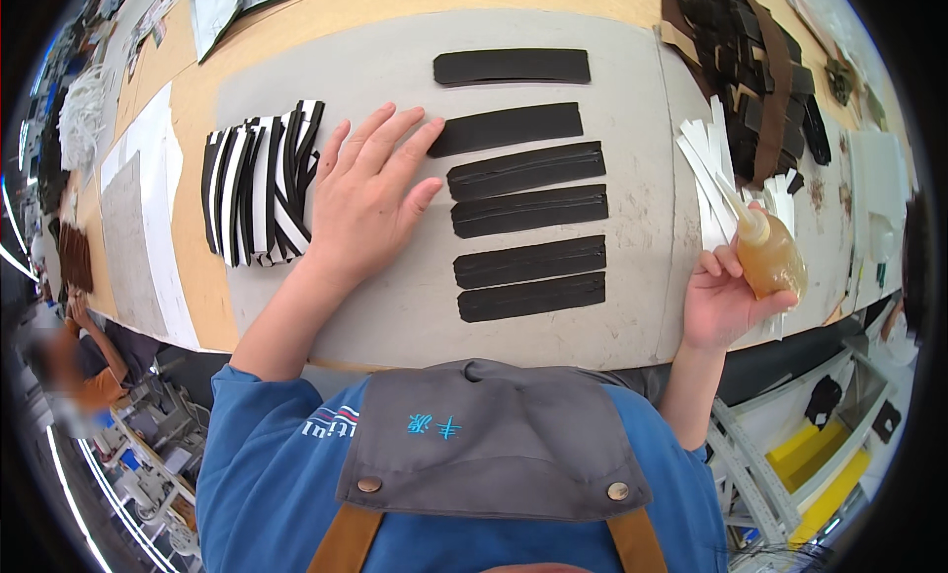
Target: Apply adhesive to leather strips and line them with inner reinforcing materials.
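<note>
Several flat black strips lie in a column across the grey work mat (395,321). My left hand (370,193) rests with fingers spread, its index fingertip at the left end of the second black strip from the top (513,129). Left of that hand is a bundle of black and white strips (257,188). Over the mat's right side, my right hand (726,302) grips a squeeze bottle (775,262) of amber liquid, its pale nozzle tilted up and leftward. Glossy lines run along the lower strips, such as the third one (528,171).
White strips (703,163) lie beyond the bottle. A heap of black and brown straps (755,79) fills the back right. At the left are white sheets (163,218) and a grey board (138,247). Another person (89,356) sits at the far left; a metal frame (760,464) stands lower right.
</note>
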